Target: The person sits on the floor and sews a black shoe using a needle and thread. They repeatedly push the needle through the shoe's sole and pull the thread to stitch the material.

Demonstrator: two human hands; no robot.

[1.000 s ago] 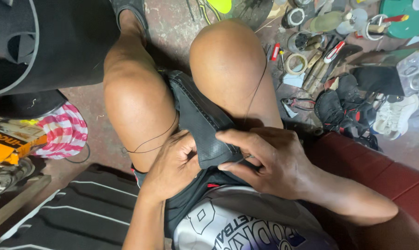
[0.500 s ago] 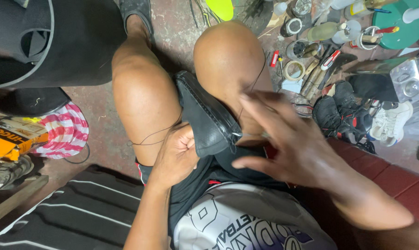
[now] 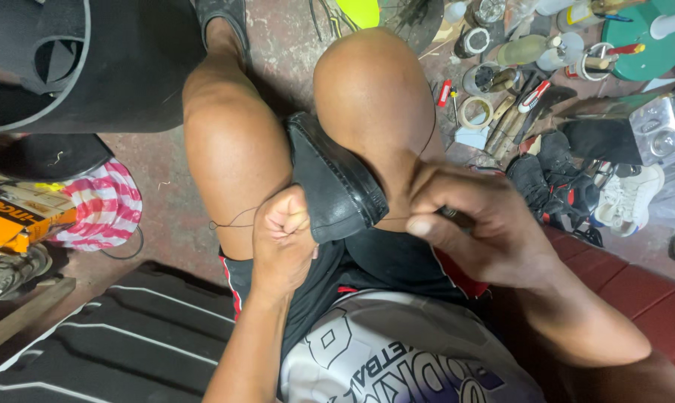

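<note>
A black leather shoe (image 3: pixel 330 183) is clamped sole-up between my bare knees. My left hand (image 3: pixel 281 235) is a tight fist pressed against the shoe's left side, and a thin dark thread (image 3: pixel 229 222) runs across my left thigh into it. My right hand (image 3: pixel 476 227) is to the right of the shoe, over my right thigh. Its fingers are closed round a small metal tool (image 3: pixel 449 215), of which only a tip shows. A fine thread stretches from the shoe's edge toward this hand.
Tape rolls (image 3: pixel 476 112), hand tools (image 3: pixel 520 108), jars and a green round lid (image 3: pixel 644 41) litter the floor at the upper right, beside several shoes (image 3: pixel 569 183). A black rubber sheet (image 3: pixel 69 60) lies at the upper left, and a pink striped cloth (image 3: pixel 102 205) at the left.
My right hand has left the shoe and pulled away to the right, closing on the tool. My left hand has clenched into a fist beside the shoe.
</note>
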